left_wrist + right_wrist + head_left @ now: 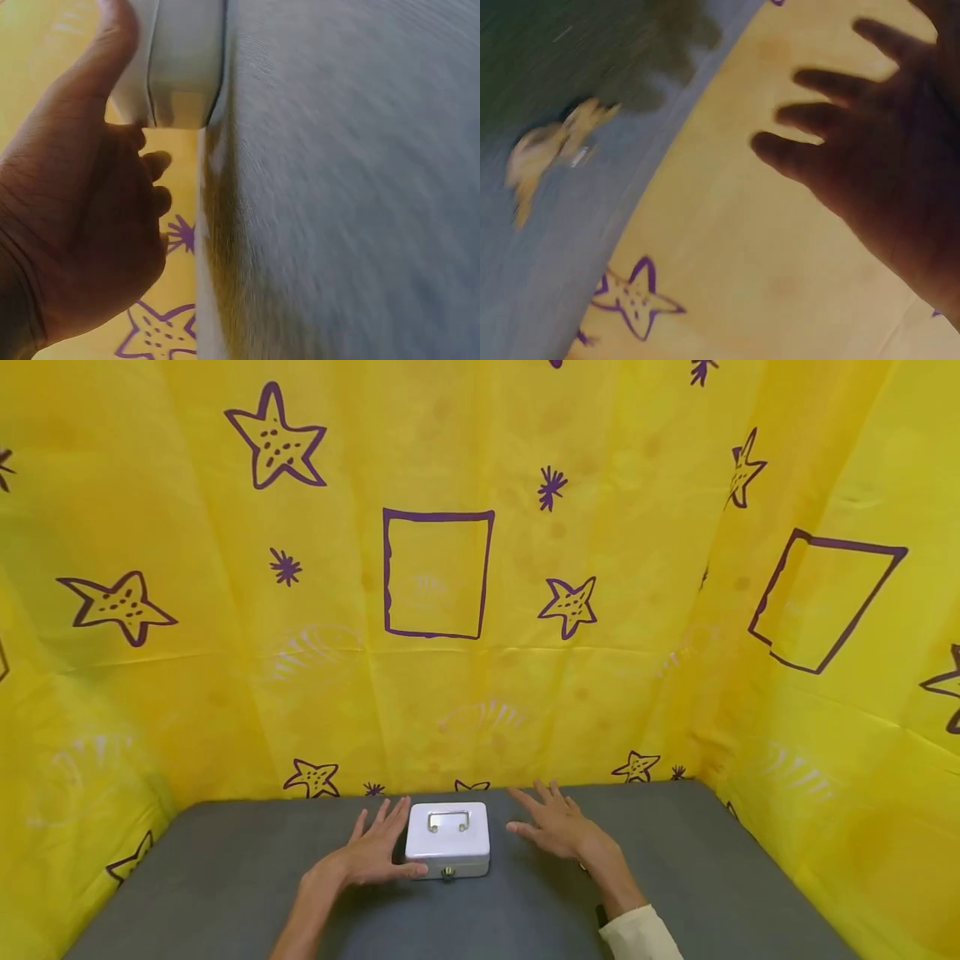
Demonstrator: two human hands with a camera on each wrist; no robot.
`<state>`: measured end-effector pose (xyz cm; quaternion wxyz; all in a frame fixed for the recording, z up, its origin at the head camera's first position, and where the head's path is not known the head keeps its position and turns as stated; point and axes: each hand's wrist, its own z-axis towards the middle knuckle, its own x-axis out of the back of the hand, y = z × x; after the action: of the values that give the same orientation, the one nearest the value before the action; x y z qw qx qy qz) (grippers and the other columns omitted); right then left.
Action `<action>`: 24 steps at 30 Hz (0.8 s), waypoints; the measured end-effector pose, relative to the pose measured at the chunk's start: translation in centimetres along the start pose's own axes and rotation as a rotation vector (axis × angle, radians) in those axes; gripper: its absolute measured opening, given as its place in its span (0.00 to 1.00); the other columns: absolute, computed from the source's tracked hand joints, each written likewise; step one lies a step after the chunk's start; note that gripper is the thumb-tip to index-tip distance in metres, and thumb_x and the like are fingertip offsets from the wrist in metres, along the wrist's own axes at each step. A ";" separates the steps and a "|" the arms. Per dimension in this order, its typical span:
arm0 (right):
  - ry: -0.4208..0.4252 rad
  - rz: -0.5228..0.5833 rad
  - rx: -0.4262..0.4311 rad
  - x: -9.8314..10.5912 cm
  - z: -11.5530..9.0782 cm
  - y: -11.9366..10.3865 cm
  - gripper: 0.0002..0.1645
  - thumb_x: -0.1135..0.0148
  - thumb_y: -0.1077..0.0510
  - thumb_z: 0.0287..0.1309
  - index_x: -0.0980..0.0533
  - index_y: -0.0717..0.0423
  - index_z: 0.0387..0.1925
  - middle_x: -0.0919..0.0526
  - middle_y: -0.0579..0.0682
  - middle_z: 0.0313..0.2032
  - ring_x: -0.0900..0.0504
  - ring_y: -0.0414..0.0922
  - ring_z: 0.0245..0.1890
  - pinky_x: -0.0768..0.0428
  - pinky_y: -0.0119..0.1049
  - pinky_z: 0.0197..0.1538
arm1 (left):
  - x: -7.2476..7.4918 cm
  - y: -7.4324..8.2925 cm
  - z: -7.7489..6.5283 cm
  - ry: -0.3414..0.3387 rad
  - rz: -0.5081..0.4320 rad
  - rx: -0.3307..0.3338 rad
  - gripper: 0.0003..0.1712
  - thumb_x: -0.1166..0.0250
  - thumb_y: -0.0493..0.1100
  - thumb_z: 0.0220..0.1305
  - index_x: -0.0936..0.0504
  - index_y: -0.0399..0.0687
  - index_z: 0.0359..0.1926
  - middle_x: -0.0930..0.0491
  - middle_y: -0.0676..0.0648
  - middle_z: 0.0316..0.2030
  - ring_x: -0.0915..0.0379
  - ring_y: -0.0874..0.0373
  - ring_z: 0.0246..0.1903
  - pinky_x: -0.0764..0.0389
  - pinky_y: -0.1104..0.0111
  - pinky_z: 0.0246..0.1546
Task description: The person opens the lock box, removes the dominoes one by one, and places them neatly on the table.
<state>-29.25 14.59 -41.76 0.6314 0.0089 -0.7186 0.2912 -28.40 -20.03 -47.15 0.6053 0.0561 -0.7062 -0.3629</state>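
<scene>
A small white cash box (447, 835) lies shut on the dark grey tabletop, its metal handle on the lid and a round lock on the front. Alongside its left side is my left hand (372, 849), fingers extended toward the back and thumb at the front left corner. The left wrist view shows that thumb against the box (184, 67). To the right of the box, apart from it, my right hand (558, 827) spreads its fingers above the table and holds nothing. Under it lies a small tan-gold object (551, 150), too blurred to identify.
Yellow cloth (435, 693) with purple stars and squares hangs behind the table and at both sides. The grey tabletop (720, 868) extends left and right of the hands. A pale sleeve (641, 935) covers the right forearm.
</scene>
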 end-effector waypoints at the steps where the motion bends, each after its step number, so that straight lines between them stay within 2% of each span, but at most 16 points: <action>1: -0.049 -0.003 -0.008 0.0 0.3 -0.4 0.45 0.38 0.37 0.70 0.41 0.45 0.81 0.46 0.68 0.81 0.55 0.73 0.82 0.49 0.75 0.79 | -0.1 -0.3 0.2 0.001 -0.008 0.003 0.74 0.30 0.76 0.55 0.58 0.38 0.84 0.59 0.31 0.83 0.72 0.26 0.82 0.77 0.27 0.75; 4: -0.167 -0.038 -0.038 0.1 1.3 -1.5 0.57 0.26 0.37 0.58 0.44 0.43 0.82 0.46 0.63 0.82 0.54 0.69 0.83 0.43 0.74 0.77 | -0.5 -1.6 1.2 -0.007 -0.026 0.038 0.78 0.29 0.77 0.51 0.60 0.41 0.84 0.61 0.33 0.84 0.71 0.28 0.82 0.76 0.29 0.77; 6: -0.216 -0.067 -0.056 0.0 1.9 -1.9 0.64 0.20 0.39 0.51 0.45 0.43 0.83 0.46 0.62 0.82 0.53 0.67 0.84 0.41 0.74 0.76 | -0.5 -2.0 1.6 -0.012 -0.042 0.071 0.81 0.27 0.78 0.47 0.60 0.41 0.84 0.61 0.34 0.84 0.70 0.29 0.83 0.74 0.29 0.78; 10: -0.285 -0.122 -0.094 -0.6 3.1 -1.7 0.70 0.14 0.40 0.43 0.45 0.40 0.82 0.45 0.58 0.83 0.52 0.62 0.84 0.39 0.71 0.77 | -0.4 -1.9 1.9 -0.065 -0.058 0.104 0.85 0.24 0.78 0.43 0.63 0.41 0.84 0.64 0.35 0.84 0.73 0.29 0.83 0.74 0.30 0.78; 14: -0.333 -0.207 -0.092 -1.0 4.7 -1.4 0.69 0.14 0.36 0.41 0.43 0.34 0.82 0.44 0.54 0.83 0.51 0.59 0.85 0.38 0.69 0.78 | 0.9 -0.8 1.7 -0.111 -0.055 0.077 0.85 0.23 0.75 0.44 0.64 0.37 0.84 0.64 0.32 0.84 0.74 0.27 0.82 0.73 0.28 0.77; 17: -0.353 -0.245 -0.080 -1.3 5.8 -1.6 0.69 0.15 0.34 0.40 0.43 0.32 0.81 0.45 0.53 0.83 0.51 0.57 0.85 0.37 0.68 0.78 | 1.5 -0.9 2.0 -0.135 -0.059 0.045 0.85 0.21 0.74 0.43 0.63 0.37 0.84 0.63 0.32 0.84 0.74 0.27 0.82 0.71 0.27 0.77; 21: -0.357 -0.274 -0.082 -2.1 6.3 -2.1 0.69 0.17 0.32 0.41 0.43 0.36 0.82 0.45 0.54 0.83 0.50 0.56 0.85 0.36 0.65 0.79 | 1.2 -1.5 2.6 -0.174 -0.081 0.006 0.86 0.19 0.72 0.43 0.64 0.39 0.84 0.64 0.31 0.84 0.74 0.27 0.82 0.71 0.27 0.77; 24: -0.353 -0.300 -0.096 -2.8 6.3 -2.6 0.68 0.20 0.28 0.44 0.43 0.40 0.82 0.45 0.51 0.83 0.48 0.54 0.85 0.36 0.61 0.80 | 1.0 -1.6 2.4 -0.183 -0.087 -0.017 0.85 0.19 0.71 0.44 0.64 0.40 0.84 0.64 0.28 0.83 0.75 0.25 0.81 0.72 0.26 0.75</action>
<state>-33.33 8.72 -43.46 0.5319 0.1364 -0.8215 0.1537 -31.33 -20.66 -47.32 0.5224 0.0480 -0.7524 -0.3985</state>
